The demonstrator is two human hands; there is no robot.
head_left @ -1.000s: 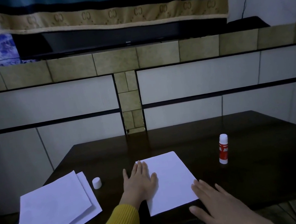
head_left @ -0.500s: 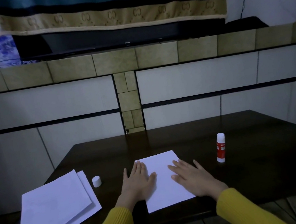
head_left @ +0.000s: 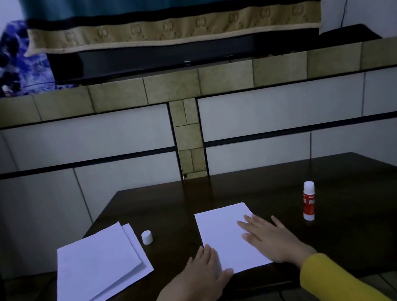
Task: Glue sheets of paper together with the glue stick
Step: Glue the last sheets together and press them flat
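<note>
White paper sheets (head_left: 224, 232) lie stacked in the middle of the dark table (head_left: 223, 190). My right hand (head_left: 272, 238) lies flat on their right half, fingers straight. My left hand (head_left: 199, 281) rests with straight fingers at the near left corner of the sheets, partly on the table. A red and white glue stick (head_left: 309, 201) stands upright and uncapped to the right of the sheets. Its white cap (head_left: 147, 237) sits on the table to their left.
A loose pile of white sheets (head_left: 96, 267) lies at the table's near left, overhanging the front edge. A tiled wall with a ledge rises behind the table. Tiled floor shows below the front edge.
My right hand came onto the sheets from the near right and now presses their right half. My left hand slid back toward me from the middle of the sheets to the near left corner.
</note>
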